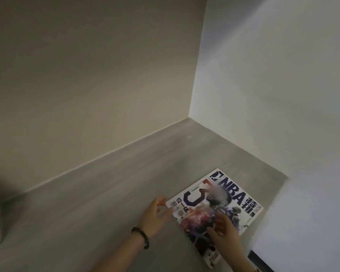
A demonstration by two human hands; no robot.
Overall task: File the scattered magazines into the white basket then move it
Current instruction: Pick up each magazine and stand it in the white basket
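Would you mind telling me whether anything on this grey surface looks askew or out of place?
The glossy NBA magazine lies skewed, diagonal to the walls around the grey surface. The left hand is at its edge and the right hand rests on its cover. No damage shows.

The grey tabletop (pixel 110 193) runs into a corner between two pale walls (pixel 86 75). One magazine (pixel 220 201) with an NBA cover lies flat on it, askew, near its right edge.
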